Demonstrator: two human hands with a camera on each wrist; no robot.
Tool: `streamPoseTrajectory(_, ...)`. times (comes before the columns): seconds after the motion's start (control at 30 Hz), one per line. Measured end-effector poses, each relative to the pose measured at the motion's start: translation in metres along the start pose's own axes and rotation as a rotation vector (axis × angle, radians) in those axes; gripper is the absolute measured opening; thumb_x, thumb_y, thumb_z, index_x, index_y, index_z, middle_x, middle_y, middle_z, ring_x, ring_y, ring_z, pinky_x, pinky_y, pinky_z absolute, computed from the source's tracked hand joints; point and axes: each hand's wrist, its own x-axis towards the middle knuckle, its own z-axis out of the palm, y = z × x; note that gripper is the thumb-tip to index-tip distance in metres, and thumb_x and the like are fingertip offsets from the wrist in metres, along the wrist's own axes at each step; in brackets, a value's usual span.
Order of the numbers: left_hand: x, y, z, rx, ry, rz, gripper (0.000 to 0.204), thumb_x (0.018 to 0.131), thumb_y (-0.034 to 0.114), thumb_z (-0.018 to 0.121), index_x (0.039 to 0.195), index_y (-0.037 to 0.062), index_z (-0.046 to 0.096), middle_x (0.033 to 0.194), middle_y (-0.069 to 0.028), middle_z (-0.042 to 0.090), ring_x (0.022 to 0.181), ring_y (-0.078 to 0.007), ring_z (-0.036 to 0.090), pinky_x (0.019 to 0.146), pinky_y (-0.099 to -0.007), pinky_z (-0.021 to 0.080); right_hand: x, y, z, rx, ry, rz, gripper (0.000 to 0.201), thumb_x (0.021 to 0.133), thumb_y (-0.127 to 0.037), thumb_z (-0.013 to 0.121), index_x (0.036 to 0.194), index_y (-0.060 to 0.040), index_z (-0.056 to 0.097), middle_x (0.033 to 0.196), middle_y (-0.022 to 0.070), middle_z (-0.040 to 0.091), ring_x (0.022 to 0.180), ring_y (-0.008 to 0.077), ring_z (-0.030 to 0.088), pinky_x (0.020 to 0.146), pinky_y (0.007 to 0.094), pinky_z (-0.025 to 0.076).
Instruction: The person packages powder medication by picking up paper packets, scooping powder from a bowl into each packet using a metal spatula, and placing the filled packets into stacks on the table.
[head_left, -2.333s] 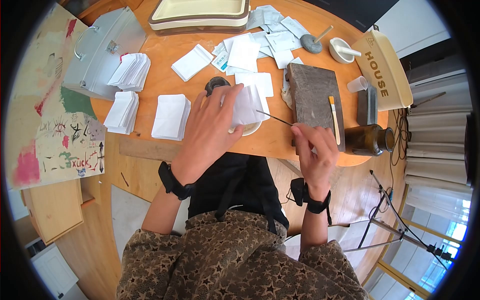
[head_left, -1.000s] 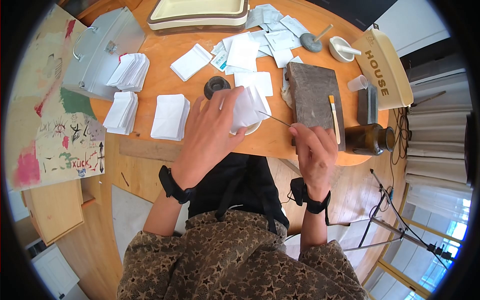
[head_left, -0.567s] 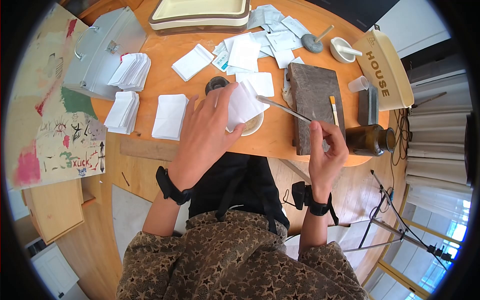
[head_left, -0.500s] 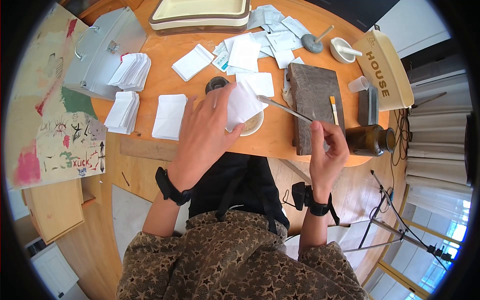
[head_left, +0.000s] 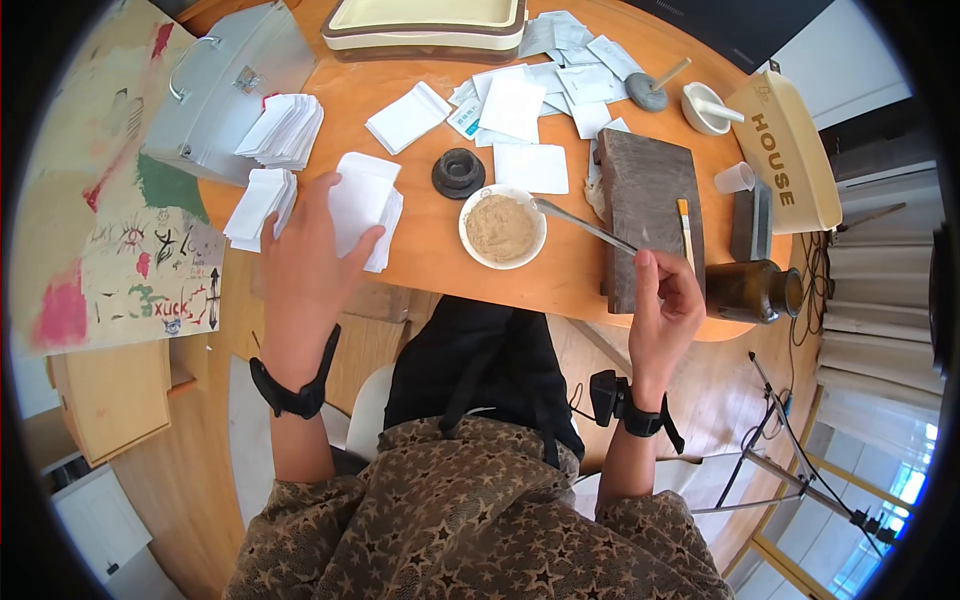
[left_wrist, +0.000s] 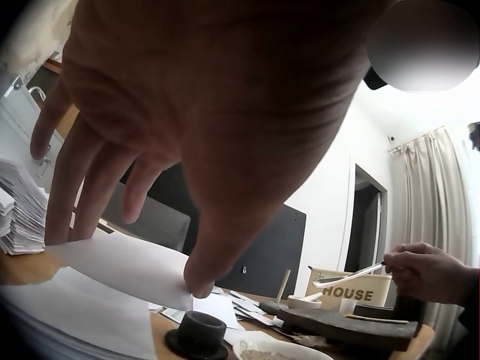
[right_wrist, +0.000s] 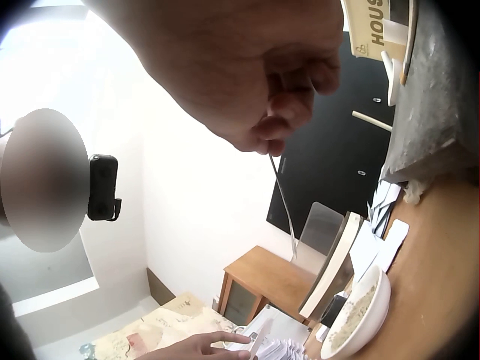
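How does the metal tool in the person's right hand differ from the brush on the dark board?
The metal tool is held in the right hand; the brush lies on the dark board. The tool is silvery grey, while the brush has a pale handle and orange bristles. The tool slants left, toward the bowl; the brush points nearly straight forward. Both are long and slim.
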Motion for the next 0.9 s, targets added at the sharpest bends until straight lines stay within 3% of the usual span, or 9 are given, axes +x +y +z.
streamPoseTrajectory(0.1, -0.001, -0.008, -0.004, 0.049, -0.055, -0.082, 0.055, 0.088, 0.033, 0.077, 0.131, 0.0091, 0.053, 0.116, -0.0203, 0.070, 0.104, -0.0372, 0.068, 0.104, -0.0500, 0.043, -0.004, -0.002, 0.004, -0.015, -0.007, 0.016, 0.013, 0.096, -0.013, 0.072, 0.091, -0.0009, 0.070, 0.071, -0.0017, 0.059, 0.066, 0.0051, 0.049, 0.062, 0.0226, 0.037)
streamPoseTrajectory(0.27, -0.004, -0.001, -0.007, 0.049, -0.139, -0.117, 0.049, 0.089, 0.037, 0.076, 0.122, 0.0091, 0.054, 0.103, -0.0192, 0.071, 0.093, -0.0396, 0.068, 0.102, -0.0487, 0.044, -0.006, -0.001, 0.007, -0.008, -0.050, 0.005, 0.013, 0.096, -0.012, 0.072, 0.091, -0.0002, 0.070, 0.070, 0.0000, 0.061, 0.066, 0.0055, 0.051, 0.062, 0.0228, 0.038)
streamPoseTrajectory(0.7, -0.008, -0.004, 0.006, 0.071, -0.150, -0.056, 0.043, 0.091, 0.041, 0.073, 0.115, 0.0097, 0.057, 0.115, -0.0132, 0.067, 0.103, -0.0361, 0.066, 0.108, -0.0526, 0.039, -0.008, 0.007, 0.008, -0.046, -0.080, 0.042, 0.015, 0.096, -0.014, 0.073, 0.092, 0.0007, 0.070, 0.069, 0.0005, 0.060, 0.066, 0.0059, 0.050, 0.062, 0.0233, 0.039)
streamPoseTrajectory(0.77, -0.008, -0.003, 0.005, 0.081, -0.134, -0.031, 0.044, 0.089, 0.040, 0.075, 0.116, 0.0087, 0.059, 0.114, -0.0116, 0.068, 0.103, -0.0312, 0.068, 0.105, -0.0592, 0.040, -0.008, 0.006, 0.008, -0.043, -0.096, 0.060, 0.016, 0.096, -0.014, 0.073, 0.091, 0.0010, 0.070, 0.069, 0.0009, 0.060, 0.065, 0.0062, 0.049, 0.062, 0.0235, 0.039)
streamPoseTrajectory(0.9, -0.008, -0.005, 0.006, 0.072, -0.136, -0.044, 0.042, 0.090, 0.040, 0.074, 0.115, 0.0107, 0.057, 0.115, -0.0108, 0.067, 0.104, -0.0340, 0.066, 0.107, -0.0536, 0.039, -0.007, 0.005, 0.008, -0.080, -0.101, 0.062, 0.016, 0.096, -0.014, 0.072, 0.091, 0.0011, 0.070, 0.068, 0.0009, 0.060, 0.065, 0.0065, 0.049, 0.062, 0.0236, 0.040)
